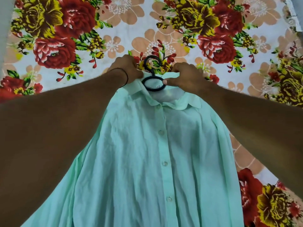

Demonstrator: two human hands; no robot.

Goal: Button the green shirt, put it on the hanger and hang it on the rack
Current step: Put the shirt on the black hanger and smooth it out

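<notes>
- A bedsheet (147, 32) with a white ground fills the whole background, lying flat with faint creases.
- Big red roses (54, 51) are printed on it in clusters, each beside dark yellow roses (195, 18) with green leaves and small red buds.
- Pale peach flowers (119, 7) with white centres fill the gaps between the clusters.
- A grey strip (297, 5) shows past the sheet's edge at the top right corner; what it is cannot be told.
- A pale, blurred band (4, 22) runs down the left edge.
- A thin black thread (126, 77) circles the left wrist.
</notes>
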